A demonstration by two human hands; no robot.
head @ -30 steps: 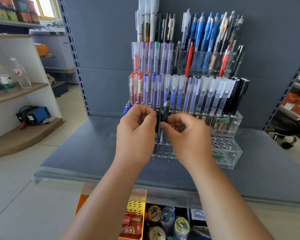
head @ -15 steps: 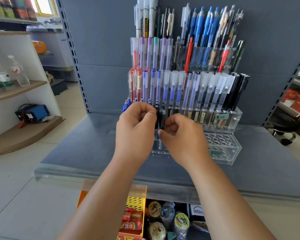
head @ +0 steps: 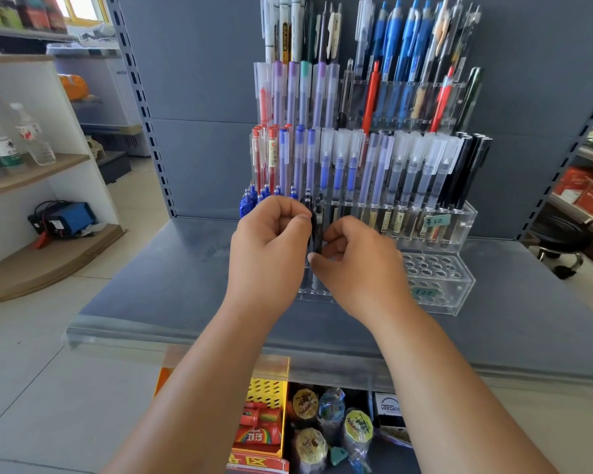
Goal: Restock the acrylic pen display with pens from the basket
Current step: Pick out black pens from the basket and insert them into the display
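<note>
**Left hand** (head: pixel 271 244): fingers curled, thumb and fingertips pinching the upper part of the black pen.

**Right hand** (head: pixel 360 268): fingers curled, thumb tip and fingers closed on the same pen lower down, just beside the left hand.

**Black pen** (head: pixel 318 227): upright between the two hands, over the lowest tier of the display. Whether its tip sits in a hole is hidden.

**Acrylic pen display** (head: pixel 459 289): clear, stepped, directly behind the hands.
- Lowest tier, right of the right hand: open round holes (head: pixel 428 265) and a handwritten price label (head: pixel 424 292).
- Just left of the left hand: blue pens (head: pixel 246 201).
- Above the hands: rows of red, blue, clear-capped and black pens, packed upright.

**Shelf** (head: pixel 172 275): grey, carrying the display, spreading beneath both hands and wrists.

**Yellow basket** (head: pixel 267 393): perforated, below the shelf edge between the forearms, holding colourful packs. Round wrapped items lie just beside it.

**Water bottles** (head: pixel 0 145): far left of the left hand, on a wooden shelf.
</note>
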